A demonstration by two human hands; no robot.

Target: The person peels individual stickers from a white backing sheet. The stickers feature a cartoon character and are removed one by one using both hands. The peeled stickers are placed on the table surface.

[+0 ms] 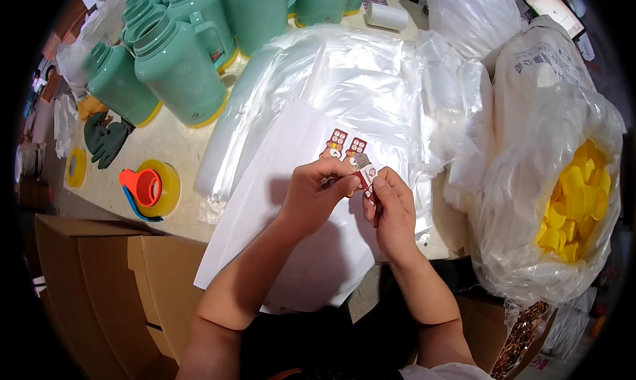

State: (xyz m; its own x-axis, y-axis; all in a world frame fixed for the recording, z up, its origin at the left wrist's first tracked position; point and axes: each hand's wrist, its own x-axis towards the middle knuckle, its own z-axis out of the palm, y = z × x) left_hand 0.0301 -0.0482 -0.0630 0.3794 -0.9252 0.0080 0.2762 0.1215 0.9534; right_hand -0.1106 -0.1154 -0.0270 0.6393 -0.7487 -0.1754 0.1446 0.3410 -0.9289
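Both my hands meet over white paper sheets (255, 188) near the front of the table. A small red-and-white printed card, perhaps a tag or sticker (367, 173), is pinched between them. My left hand (315, 193) has thumb and forefinger closed on its left side, while my right hand (392, 208) grips its right and lower part. Fingers cover much of the card. Just beyond my fingertips, two similar red printed cards (336, 142) lie side by side on the paper. Clear plastic bags (318, 69) are spread flat under and behind the sheets.
Several green jugs (179, 69) stand at the back left. A yellow tape roll with a red-orange dispenser (146, 187) and a dark glove (106, 138) lie at left. On the right bulges a plastic sack of yellow pieces (576, 204). Cardboard boxes (99, 274) stand front left.
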